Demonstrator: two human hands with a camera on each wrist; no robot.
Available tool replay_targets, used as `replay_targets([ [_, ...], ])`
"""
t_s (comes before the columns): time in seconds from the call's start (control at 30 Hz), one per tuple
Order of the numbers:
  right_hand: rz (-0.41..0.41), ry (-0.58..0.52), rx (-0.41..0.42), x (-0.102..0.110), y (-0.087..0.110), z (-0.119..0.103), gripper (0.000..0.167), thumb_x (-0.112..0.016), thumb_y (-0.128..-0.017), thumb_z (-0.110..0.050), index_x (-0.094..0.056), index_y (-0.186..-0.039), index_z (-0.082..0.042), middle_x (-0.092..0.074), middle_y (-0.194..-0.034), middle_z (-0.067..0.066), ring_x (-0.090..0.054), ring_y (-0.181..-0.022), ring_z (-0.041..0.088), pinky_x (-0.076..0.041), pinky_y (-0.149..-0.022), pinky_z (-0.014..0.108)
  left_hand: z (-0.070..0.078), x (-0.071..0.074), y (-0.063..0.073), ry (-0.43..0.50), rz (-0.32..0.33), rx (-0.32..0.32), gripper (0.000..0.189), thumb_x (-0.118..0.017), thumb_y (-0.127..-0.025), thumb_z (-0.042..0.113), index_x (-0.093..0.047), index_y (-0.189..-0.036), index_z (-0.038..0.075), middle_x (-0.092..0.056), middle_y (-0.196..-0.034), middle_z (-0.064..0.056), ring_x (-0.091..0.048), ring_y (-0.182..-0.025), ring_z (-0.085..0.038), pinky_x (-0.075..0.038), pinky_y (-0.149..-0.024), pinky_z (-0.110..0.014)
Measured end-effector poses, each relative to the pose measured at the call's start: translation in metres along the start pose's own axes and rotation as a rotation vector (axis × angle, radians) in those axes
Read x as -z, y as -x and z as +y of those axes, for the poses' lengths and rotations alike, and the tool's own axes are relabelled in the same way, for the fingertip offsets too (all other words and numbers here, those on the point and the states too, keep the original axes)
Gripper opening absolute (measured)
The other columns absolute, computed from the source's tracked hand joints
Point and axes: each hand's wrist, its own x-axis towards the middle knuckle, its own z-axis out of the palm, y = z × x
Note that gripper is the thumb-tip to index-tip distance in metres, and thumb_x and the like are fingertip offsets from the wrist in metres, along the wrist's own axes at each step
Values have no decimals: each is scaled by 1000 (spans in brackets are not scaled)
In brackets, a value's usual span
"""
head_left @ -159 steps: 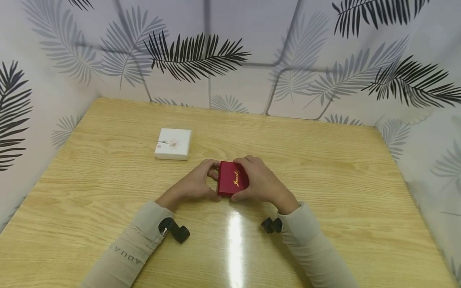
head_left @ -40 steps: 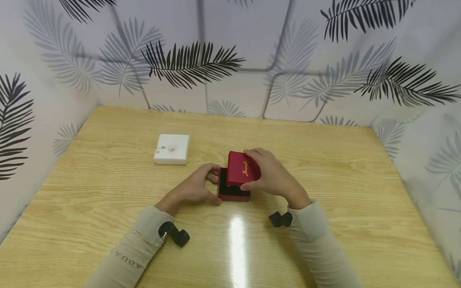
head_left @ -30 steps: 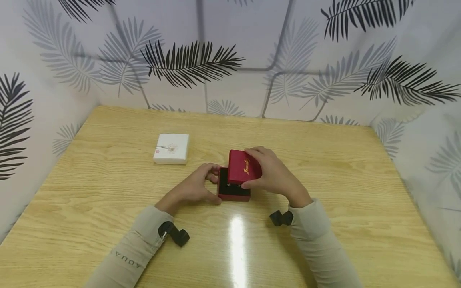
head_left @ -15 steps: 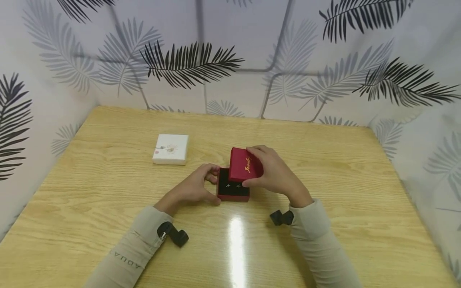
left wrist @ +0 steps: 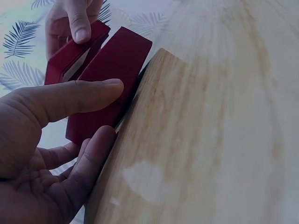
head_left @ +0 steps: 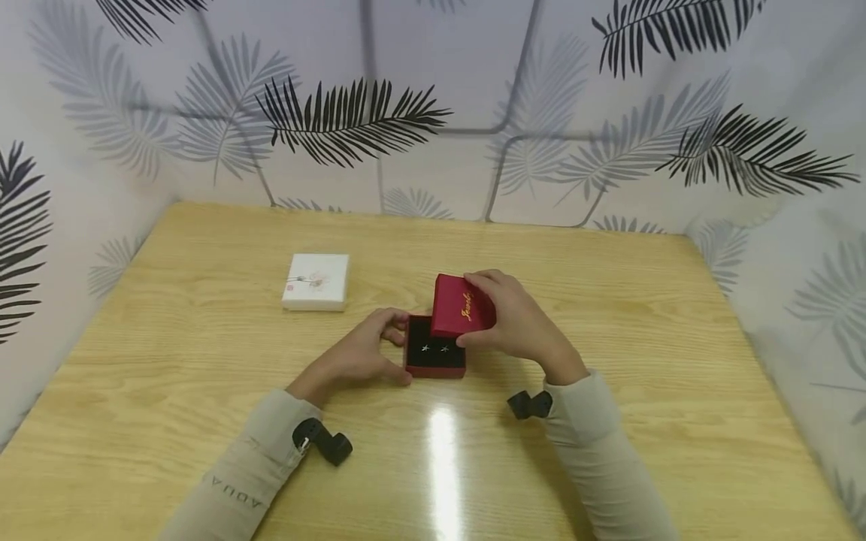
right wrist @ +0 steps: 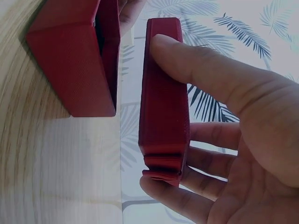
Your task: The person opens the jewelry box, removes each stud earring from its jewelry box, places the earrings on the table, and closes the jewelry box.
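The red base of a jewelry box sits on the table, its black insert bearing two small silver star-shaped earrings. My left hand grips that base from the left side, thumb at the near corner and fingers at the far one. Above the base's back right part, my right hand holds the red lid with gold lettering, pinched between thumb and fingers. In the right wrist view the lid is seen edge-on, apart from the base. Part of the insert is hidden under the lid.
A white box with a flower print lies on the wooden table, back left of the red box. Leaf-patterned fabric hangs behind the table and along its sides. Black wrist cameras sit on both sleeves.
The lid, over the box five seconds ago, has been lifted off by my right hand and moved back and right, uncovering the insert and both earrings. My left hand stays on the base.
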Motion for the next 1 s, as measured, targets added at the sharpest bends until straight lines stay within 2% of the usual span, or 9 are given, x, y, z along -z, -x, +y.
replay_targets([
  [0.23, -7, 2, -8, 3, -2, 9, 92, -88, -74, -28, -42, -150, -2, -49, -146, 17, -44, -135, 37, -43, -111, 54, 1, 2, 0, 7, -15, 10, 92, -90, -66, 6, -43, -145, 8, -52, -135, -12, -55, -118, -26, -40, -110, -46],
  [0.53, -5, 7, 0, 10, -11, 19, 93, -88, -74, -28, -42, -149, 0, -48, -146, 20, -44, -135, 39, -43, -111, 54, 2, 0, -1, -10, -15, -10, 91, -90, -67, 6, -43, -145, 7, -53, -134, -13, -56, -117, -26, -40, -110, -46],
  [1.0, -15, 33, -54, 11, -22, 34, 92, -88, -74, -28, -42, -149, -1, -48, -146, 21, -44, -134, 39, -42, -111, 55, 1, 1, -1, -18, -3, -14, 90, -91, -66, 6, -45, -143, 6, -52, -134, -13, -55, -116, -26, -41, -108, -44],
])
